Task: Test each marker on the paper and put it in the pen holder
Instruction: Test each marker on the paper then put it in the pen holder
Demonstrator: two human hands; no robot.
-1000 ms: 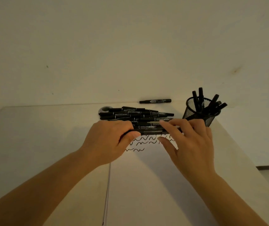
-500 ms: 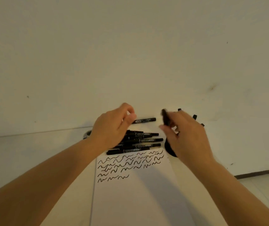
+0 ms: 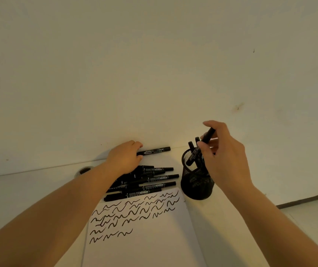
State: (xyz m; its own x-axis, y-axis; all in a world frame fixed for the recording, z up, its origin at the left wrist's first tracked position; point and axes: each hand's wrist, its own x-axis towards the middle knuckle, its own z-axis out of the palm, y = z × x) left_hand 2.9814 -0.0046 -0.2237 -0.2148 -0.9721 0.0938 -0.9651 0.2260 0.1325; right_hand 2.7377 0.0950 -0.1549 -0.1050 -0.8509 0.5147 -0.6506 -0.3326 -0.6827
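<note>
There was a single view, from a wide-angle camera worn on the person's head. It looked forward and slightly down across the pale tabletop (image 3: 19, 193) toward the plain cream wall (image 3: 154, 64), which filled the upper half. Both forearms entered from the bottom corners, close to the lens. No second view overlapped it.

Left hand (image 3: 124, 158) forward, fingers (image 3: 136, 144) curled down; right hand (image 3: 222, 157) raised, fingers (image 3: 210, 124) pinching.
</note>
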